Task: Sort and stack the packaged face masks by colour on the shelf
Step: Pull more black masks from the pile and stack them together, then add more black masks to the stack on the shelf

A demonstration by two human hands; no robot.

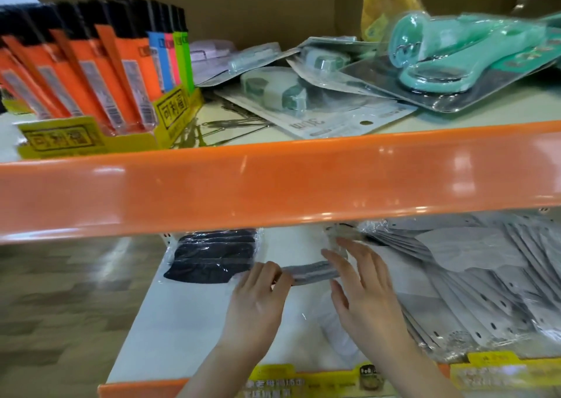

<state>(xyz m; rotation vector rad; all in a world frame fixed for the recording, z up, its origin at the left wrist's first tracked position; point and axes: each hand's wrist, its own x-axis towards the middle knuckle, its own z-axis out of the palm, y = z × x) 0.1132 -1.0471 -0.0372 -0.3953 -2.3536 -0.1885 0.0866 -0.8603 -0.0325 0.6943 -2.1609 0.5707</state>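
We are working on the lower shelf (188,331), under the orange shelf lip (273,182). Our left hand (258,303) has its fingers curled over the left end of a small stack of grey packaged masks (312,271), pinching it. Our right hand (364,288) stands at the stack's right end with fingers straight and spread, steadying rather than gripping.

The stack sits on the white shelf between the black packaged masks (212,258) at the back left and the wide spread of grey packaged masks (473,279) fanned out to the right.

We judge these packs to be very light, flat and floppy, in slick clear film that will slide pack over pack. A pinch at one edge would let the stack sag and fan apart, so we would take it from both short ends together, or slip fingers beneath and clamp with the thumb on top. They are not fragile, though the film creases easily.

The upper shelf carries a display box of lighters (100,94) and blister-packed goods (455,61), which play no part here.
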